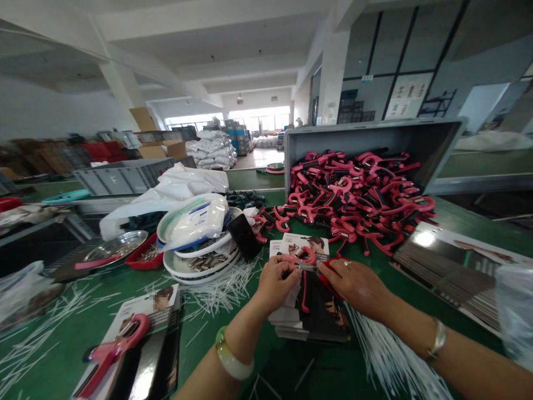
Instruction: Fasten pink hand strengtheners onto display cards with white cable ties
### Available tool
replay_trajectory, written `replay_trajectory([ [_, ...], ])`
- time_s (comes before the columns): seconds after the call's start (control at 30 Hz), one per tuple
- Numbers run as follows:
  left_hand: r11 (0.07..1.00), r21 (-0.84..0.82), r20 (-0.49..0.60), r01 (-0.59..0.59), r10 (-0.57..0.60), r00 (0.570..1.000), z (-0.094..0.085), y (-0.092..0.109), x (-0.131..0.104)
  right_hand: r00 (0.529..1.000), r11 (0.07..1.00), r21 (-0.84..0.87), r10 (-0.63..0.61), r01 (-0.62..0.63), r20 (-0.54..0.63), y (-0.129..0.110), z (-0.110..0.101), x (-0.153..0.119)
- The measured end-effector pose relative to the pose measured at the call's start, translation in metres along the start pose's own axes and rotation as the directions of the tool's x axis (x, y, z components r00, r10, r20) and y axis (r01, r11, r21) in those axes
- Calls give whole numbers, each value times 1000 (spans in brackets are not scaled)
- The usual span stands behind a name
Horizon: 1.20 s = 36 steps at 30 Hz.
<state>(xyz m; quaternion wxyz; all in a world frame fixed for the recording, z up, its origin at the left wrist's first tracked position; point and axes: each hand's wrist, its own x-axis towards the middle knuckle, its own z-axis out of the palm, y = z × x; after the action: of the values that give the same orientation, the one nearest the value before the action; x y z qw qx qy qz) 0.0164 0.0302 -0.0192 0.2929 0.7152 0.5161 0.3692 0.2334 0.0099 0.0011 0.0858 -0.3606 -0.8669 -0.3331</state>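
A stack of printed cards lies on the green table, with a pink clamp-like tool on its top card. My left hand has its fingers pinched together at the left side of this tool; whatever they hold is too small to make out. At the right edge of the card, my right hand has its fingers bent over a red object, partly hidden beneath them. Beside the right forearm lies a bundle of white ties.
A tipped grey crate spills pink and black tools behind the cards. Stacked bowls and a black phone stand left. More cards lie right; another pink tool rests on cards at front left.
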Motion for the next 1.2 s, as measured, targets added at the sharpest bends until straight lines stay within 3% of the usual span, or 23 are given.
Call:
replay_trajectory([
  [0.33, 1000, -14, -45, -14, 13, 999, 2, 1, -2, 997, 991, 133, -31, 21, 74, 1, 2, 6],
  [0.5, 998, -50, -171, 25, -33, 985, -3, -5, -2, 979, 934, 346, 23, -94, 205, 10, -11, 7],
  [0.6, 994, -37, -368, 99, -105, 924, -18, -16, -2, 927, 786, 562, 37, -257, 372, 24, -32, 17],
  [0.7, 982, 51, -502, 180, -131, 855, -34, -21, -7, 814, 646, 668, -122, -370, 569, 36, -53, 35],
  [0.77, 976, 100, -419, 196, -137, 898, -40, -17, -13, 772, 634, 675, -186, -379, 608, 37, -59, 48],
  [0.83, 979, 115, -214, 168, -141, 967, -41, -11, -19, 757, 642, 679, -227, -356, 612, 35, -58, 61],
  [0.93, 983, 109, -5, 149, -150, 989, -38, -2, -25, 729, 622, 708, -306, -335, 613, 31, -53, 76],
  [1.07, 979, 75, 20, 188, -190, 982, -37, -4, -26, 678, 591, 723, -368, -358, 637, 31, -50, 90],
  [1.2, 978, 7, 72, 210, -210, 975, -37, -11, -22, 573, 582, 702, -435, -410, 695, 35, -43, 103],
])
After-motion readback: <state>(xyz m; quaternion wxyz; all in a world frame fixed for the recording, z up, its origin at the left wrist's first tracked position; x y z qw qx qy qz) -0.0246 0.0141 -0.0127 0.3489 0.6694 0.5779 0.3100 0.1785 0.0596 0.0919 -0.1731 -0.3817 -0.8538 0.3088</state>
